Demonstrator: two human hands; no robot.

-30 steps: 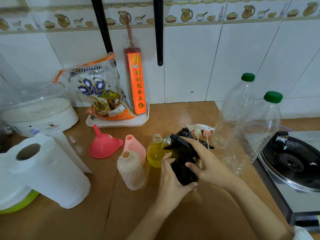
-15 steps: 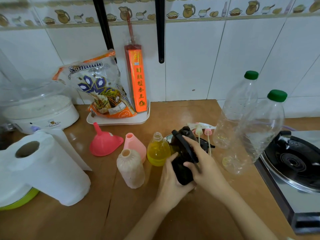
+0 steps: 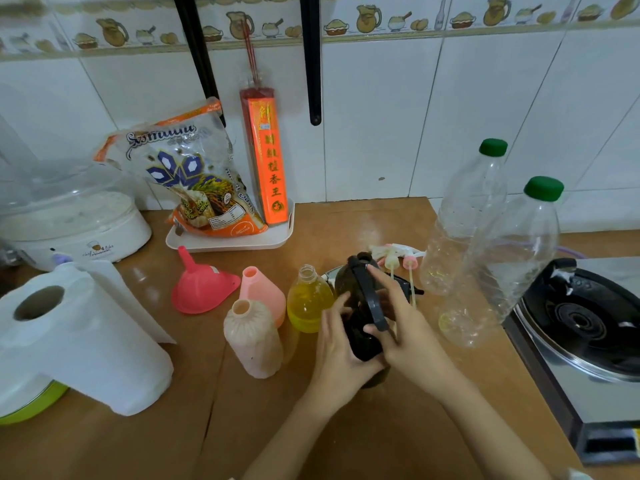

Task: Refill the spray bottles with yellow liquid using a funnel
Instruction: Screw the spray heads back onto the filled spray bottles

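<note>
**A:** What have your hands got right now?

**B:** Your left hand (image 3: 341, 351) curls around the lower body of the dark spray bottle (image 3: 360, 306), steadying it from the left. Your right hand (image 3: 401, 327) pinches the black trigger sprayer head (image 3: 369, 299), fingers wrapped over its top and side. The bottle stands on the wooden counter (image 3: 398, 427), just right of the small clear bottle of yellow liquid (image 3: 308, 303).

**A:** So which step is that?

**B:** By my reading, you're working the sprayer at the dark bottle's neck, either unscrewing it or lifting it clear. I can't tell whether the threads are free. The head sits tilted across the bottle rather than square on it.

**A:** Which way does everything point?

**B:** The bottle's long axis runs roughly upright, its mouth up and leaning slightly away from you. The sprayer's long axis slants from the neck down toward you.

**A:** And next?

**B:** If you're opening it, lift the head straight along the neck so any dip tube clears, then lay it by the pink and white sprayer heads (image 3: 398, 256) lying behind. You'll then want the red funnel (image 3: 204, 289), which lies tipped with its spout pointing up and away, left of the two open pink bottles (image 3: 254, 337). Seat its spout in the open neck before pouring. Two clear bottles with green caps (image 3: 498, 258) stand near your right hand; mind them.
</note>
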